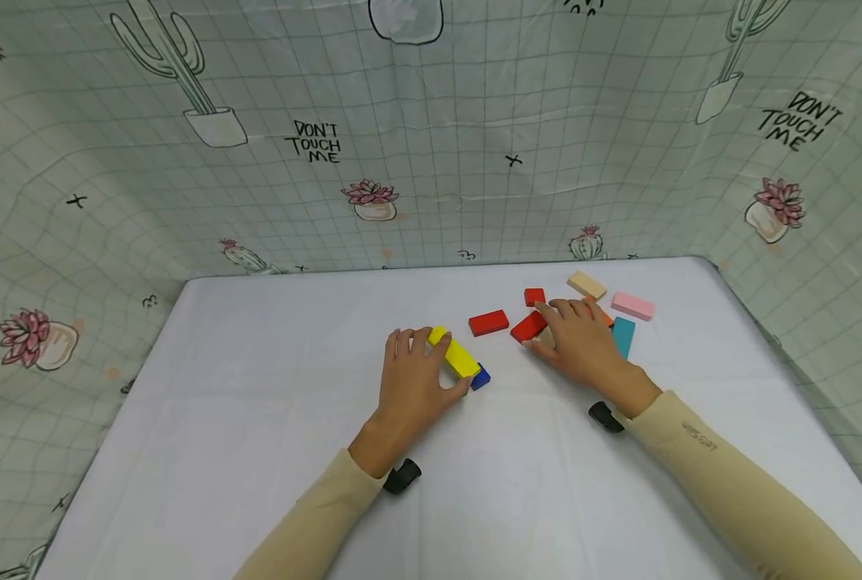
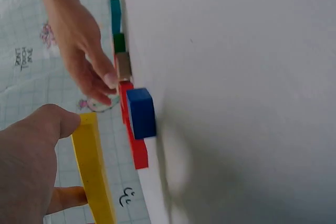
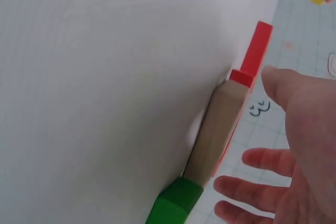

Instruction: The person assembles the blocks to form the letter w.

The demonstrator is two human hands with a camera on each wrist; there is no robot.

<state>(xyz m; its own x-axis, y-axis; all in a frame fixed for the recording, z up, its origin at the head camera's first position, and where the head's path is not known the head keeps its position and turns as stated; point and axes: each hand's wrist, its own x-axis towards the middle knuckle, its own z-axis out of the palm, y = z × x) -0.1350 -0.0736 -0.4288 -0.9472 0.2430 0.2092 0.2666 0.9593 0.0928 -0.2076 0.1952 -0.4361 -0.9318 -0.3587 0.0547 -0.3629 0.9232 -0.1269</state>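
Observation:
My left hand (image 1: 412,387) grips a long yellow block (image 1: 456,354) between thumb and fingers. In the left wrist view the yellow block (image 2: 94,166) is apart from the blue block (image 2: 141,113), which rests on the table. My right hand (image 1: 583,342) hovers over a loose group of blocks, fingers spread, with nothing held. Under and beside it lie a red block (image 1: 528,326) and a natural wood block (image 3: 216,129). A green block (image 3: 176,200) shows in the right wrist view; the hand mostly hides it from the head camera.
Around the right hand lie a teal block (image 1: 623,337), a pink block (image 1: 632,305), a beige block (image 1: 586,284) and a small red block (image 1: 535,297). Another red block (image 1: 489,323) lies between the hands. A patterned cloth (image 1: 445,129) hangs behind the white table (image 1: 271,387).

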